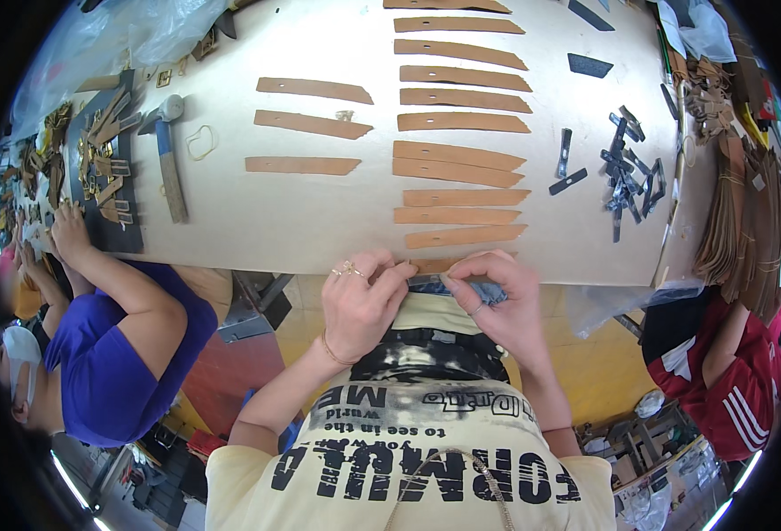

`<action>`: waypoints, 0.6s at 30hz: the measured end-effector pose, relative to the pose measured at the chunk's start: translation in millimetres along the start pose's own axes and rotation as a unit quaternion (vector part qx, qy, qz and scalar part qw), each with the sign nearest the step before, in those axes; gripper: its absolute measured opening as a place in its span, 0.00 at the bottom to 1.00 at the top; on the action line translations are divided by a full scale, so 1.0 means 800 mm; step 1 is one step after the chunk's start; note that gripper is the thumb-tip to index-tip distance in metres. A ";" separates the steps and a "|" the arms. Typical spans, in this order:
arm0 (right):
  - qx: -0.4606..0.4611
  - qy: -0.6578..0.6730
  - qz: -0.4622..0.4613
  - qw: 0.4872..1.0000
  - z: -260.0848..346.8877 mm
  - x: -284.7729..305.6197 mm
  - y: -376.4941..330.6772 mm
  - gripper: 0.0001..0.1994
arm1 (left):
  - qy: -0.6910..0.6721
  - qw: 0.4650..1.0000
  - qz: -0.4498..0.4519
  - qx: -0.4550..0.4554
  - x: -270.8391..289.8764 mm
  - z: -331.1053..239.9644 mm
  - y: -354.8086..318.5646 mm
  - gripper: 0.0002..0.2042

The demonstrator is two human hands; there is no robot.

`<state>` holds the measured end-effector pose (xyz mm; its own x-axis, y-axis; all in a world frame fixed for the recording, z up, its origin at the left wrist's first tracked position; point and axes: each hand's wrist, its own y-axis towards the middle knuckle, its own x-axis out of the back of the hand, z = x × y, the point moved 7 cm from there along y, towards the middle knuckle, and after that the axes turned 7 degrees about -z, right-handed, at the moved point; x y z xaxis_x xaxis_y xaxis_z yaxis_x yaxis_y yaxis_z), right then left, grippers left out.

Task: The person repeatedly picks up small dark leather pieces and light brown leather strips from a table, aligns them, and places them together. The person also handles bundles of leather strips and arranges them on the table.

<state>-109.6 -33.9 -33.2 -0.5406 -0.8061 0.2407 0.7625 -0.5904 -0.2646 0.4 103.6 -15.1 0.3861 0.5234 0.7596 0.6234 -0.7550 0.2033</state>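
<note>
One cream shirt [426,442] below a left hand [361,290] and right hand [505,288], fingers [394,278] pinched at one brown strap [434,265] on the table [319,226]; firm grip unclear. Beyond the fingers, eleven straps [465,122]; farther left, three straps [315,88], one hammer [171,177].

The strip [434,265] is narrow, brown and leather-like. It lies crosswise at the near edge of the table [319,221], its length running roughly along that edge. Only a short stretch toward its left end shows plainly; much of the rest is covered, so its full outline cannot be told.
</note>
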 end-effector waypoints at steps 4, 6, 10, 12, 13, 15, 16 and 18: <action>0.051 -0.060 -0.035 0.996 0.007 -0.005 -0.003 0.06 | -0.093 0.988 0.056 0.110 -0.002 0.011 0.002 0.13; 0.069 -0.069 -0.047 0.994 0.008 -0.008 -0.004 0.06 | -0.105 0.987 0.064 0.104 0.002 0.004 0.004 0.14; 0.097 -0.082 -0.057 0.990 0.012 -0.009 -0.005 0.06 | -0.092 0.978 0.065 0.175 -0.004 0.010 0.002 0.13; 0.094 -0.072 -0.058 0.991 0.012 -0.010 -0.006 0.07 | -0.086 0.982 0.063 0.158 -0.007 0.010 0.001 0.11; 0.093 -0.069 -0.060 0.992 0.012 -0.009 -0.007 0.07 | -0.083 0.983 0.067 0.148 -0.008 0.010 0.000 0.11; 0.078 -0.064 -0.065 0.993 0.011 -0.010 -0.008 0.08 | -0.095 0.980 0.070 0.158 -0.010 0.015 -0.003 0.09; 0.071 -0.065 -0.065 0.993 0.010 -0.010 -0.009 0.08 | -0.100 0.979 0.068 0.164 -0.010 0.016 -0.004 0.08; 0.069 -0.063 -0.073 0.993 0.010 -0.008 -0.008 0.08 | -0.122 0.973 0.058 0.186 -0.008 0.019 -0.006 0.06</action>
<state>-108.4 -25.1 -25.9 -0.6063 -0.6963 0.3840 0.7258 -0.6819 -0.0906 5.3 109.9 -30.2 0.5900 0.5563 0.5852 0.7519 -0.6426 -0.1473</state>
